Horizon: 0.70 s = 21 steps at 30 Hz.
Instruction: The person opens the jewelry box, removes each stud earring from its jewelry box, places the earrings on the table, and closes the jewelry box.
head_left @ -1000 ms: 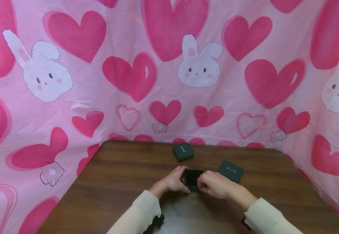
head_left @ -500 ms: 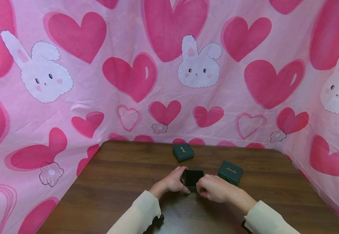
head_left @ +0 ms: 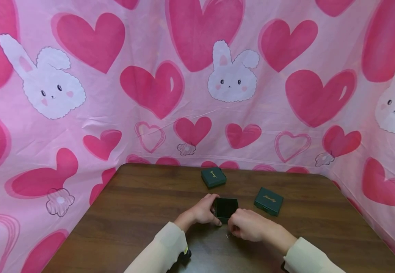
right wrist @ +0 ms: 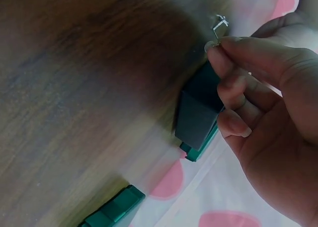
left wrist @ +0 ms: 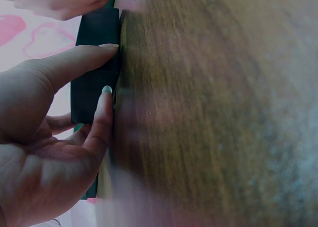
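Observation:
My left hand [head_left: 202, 210] holds an uncovered dark green jewelry box [head_left: 226, 220] by its left side, thumb at the front and fingers behind. The box's dark inside faces up. Right in front of it, my right hand [head_left: 246, 224] has thumb and index fingertips together at the thin stem of a small silver star-shaped stud earring [right wrist: 220, 22]. The star's face shows in the left wrist view. In the right wrist view, the other fingers of that hand are curled beside the box's dark outer wall.
Two closed green jewelry boxes with gold lettering stand farther back, one box [head_left: 213, 177] near the far edge and another box [head_left: 268, 201] to the right. The brown wooden table [head_left: 143, 216] ends at a pink heart-and-rabbit cloth [head_left: 170, 144].
My right hand has drawn back from over the box's right side towards me, down to the earring, uncovering more of the box and the right-hand closed box. My left hand stays put.

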Available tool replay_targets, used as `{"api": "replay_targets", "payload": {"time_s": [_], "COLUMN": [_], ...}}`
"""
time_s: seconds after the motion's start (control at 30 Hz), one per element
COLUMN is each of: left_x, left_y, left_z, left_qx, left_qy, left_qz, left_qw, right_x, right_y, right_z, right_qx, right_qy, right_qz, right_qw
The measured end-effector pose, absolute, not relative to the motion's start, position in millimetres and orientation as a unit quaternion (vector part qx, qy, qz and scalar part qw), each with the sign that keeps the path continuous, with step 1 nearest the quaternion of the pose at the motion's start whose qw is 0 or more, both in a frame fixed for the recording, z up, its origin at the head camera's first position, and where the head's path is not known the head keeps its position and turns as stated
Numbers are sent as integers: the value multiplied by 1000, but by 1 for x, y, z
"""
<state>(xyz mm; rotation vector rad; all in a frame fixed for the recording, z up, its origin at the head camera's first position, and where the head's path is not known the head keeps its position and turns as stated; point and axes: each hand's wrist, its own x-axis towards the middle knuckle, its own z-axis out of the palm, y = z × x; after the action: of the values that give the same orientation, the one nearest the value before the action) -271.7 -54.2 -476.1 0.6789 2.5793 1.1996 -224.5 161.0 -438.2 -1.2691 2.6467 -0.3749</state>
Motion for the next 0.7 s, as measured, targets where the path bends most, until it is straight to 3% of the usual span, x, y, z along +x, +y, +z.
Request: {"api": "replay_targets", "payload": {"time_s": [0.7], "left_x": [-273], "left_y": [-54], "left_z": [-478], "left_qx": [231], "left_qy": [877], "left_qz": [407], "left_qw": [108], "right_x": [-225], "right_y": [165], "right_z": [-442], "right_qx": [-427], "right_qy": [890], "right_qz": [-125], "right_qw": [105]}}
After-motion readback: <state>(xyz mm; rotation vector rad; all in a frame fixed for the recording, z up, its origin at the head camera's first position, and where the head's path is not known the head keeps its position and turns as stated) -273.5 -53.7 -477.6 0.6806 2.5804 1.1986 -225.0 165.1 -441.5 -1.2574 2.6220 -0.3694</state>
